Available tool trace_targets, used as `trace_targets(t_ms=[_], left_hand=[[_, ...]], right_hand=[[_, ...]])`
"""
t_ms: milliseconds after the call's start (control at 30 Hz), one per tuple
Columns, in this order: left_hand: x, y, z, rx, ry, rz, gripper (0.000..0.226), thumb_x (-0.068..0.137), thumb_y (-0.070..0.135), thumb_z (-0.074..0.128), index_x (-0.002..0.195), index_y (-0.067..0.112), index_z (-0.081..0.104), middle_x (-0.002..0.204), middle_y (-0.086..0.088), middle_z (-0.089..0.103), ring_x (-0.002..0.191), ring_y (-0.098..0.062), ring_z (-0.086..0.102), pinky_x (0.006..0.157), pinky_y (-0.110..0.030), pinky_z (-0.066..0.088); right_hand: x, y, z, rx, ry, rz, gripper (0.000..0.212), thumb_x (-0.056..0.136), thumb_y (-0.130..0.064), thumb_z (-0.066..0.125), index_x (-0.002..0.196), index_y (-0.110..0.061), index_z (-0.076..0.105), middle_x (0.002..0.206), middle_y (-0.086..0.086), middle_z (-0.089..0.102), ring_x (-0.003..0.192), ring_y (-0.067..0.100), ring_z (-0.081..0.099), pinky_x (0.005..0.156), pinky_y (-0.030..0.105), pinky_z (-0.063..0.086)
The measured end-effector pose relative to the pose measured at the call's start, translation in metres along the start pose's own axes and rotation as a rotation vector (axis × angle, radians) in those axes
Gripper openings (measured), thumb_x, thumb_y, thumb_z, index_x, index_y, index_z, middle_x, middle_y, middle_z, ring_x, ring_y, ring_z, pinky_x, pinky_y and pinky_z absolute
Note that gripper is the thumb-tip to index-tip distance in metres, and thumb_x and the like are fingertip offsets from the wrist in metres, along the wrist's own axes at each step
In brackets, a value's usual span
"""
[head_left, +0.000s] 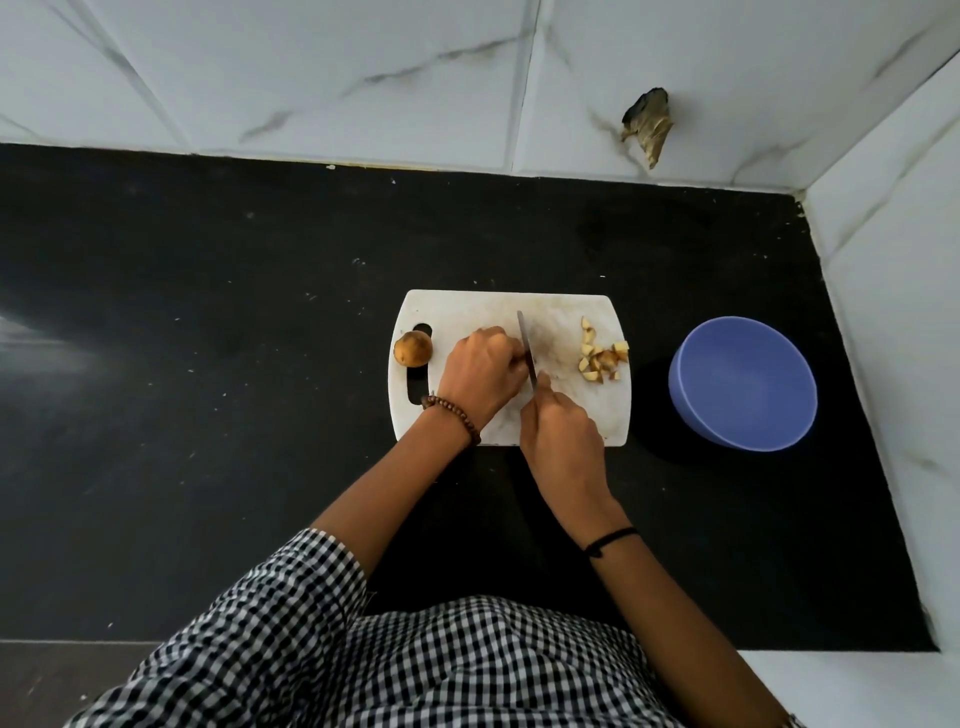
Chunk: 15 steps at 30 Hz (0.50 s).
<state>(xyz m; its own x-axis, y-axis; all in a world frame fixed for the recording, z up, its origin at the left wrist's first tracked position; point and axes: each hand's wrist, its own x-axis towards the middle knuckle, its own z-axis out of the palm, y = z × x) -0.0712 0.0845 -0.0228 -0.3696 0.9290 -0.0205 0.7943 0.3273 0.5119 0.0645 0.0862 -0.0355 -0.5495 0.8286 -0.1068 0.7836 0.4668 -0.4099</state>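
In the head view, at the centre of the frame, the knife (525, 340) is gripped in the right hand (563, 441), with the handle enclosed by curled fingers and the index finger laid along the spine. The blade runs toward the top of the frame and stands directly against the fingertips of the left hand (480, 376). That hand is curled knuckles-up on the cutting board (571, 312). What is pinned beneath it is hidden, so its grip cannot be told.

A nick to those fingertips is judged the main risk, since almost no gap is left beside the blade. A rounded piece could also roll under the blade, or the board could slide on the dark counter (208, 364).

1 whole potato (413, 348) lies at the board's left edge by the handle slot, just left of the left hand and untouched. The cut pieces (602, 357) are heaped at the board's right edge, well clear of both hands. A blue bowl (743, 384) stands further right.
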Motion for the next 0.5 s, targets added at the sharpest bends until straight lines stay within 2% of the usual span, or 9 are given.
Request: trace_targets(t_ms=[267, 400, 500], left_hand=[[-0.001, 0.002, -0.003, -0.003, -0.030, -0.016, 0.021, 0.090, 0.022, 0.055, 0.090, 0.012, 0.074, 0.084, -0.007, 0.062, 0.076, -0.022, 0.057, 0.063, -0.028, 0.040], [-0.002, 0.004, -0.003, 0.001, -0.022, -0.016, 0.019, 0.089, 0.019, 0.055, 0.088, 0.011, 0.072, 0.082, -0.006, 0.061, 0.075, -0.022, 0.057, 0.061, -0.026, 0.034], [-0.002, 0.001, -0.001, -0.026, 0.001, -0.023, 0.018, 0.088, 0.018, 0.056, 0.089, 0.013, 0.073, 0.083, -0.005, 0.063, 0.076, -0.021, 0.058, 0.062, -0.027, 0.039]], right_hand=[[0.013, -0.006, -0.003, -0.018, -0.045, 0.035, 0.045, 0.106, -0.024, 0.042, 0.147, -0.006, 0.041, 0.104, 0.014, 0.067, 0.084, 0.032, 0.066, 0.070, 0.047, 0.057], [0.001, -0.001, -0.005, -0.026, -0.056, 0.012, 0.047, 0.105, -0.025, 0.041, 0.148, -0.007, 0.041, 0.100, 0.013, 0.067, 0.082, 0.032, 0.066, 0.070, 0.047, 0.057], [-0.014, 0.006, -0.007, -0.019, -0.070, 0.001, 0.048, 0.104, -0.024, 0.041, 0.149, -0.008, 0.041, 0.096, 0.013, 0.068, 0.081, 0.031, 0.066, 0.068, 0.046, 0.057]])
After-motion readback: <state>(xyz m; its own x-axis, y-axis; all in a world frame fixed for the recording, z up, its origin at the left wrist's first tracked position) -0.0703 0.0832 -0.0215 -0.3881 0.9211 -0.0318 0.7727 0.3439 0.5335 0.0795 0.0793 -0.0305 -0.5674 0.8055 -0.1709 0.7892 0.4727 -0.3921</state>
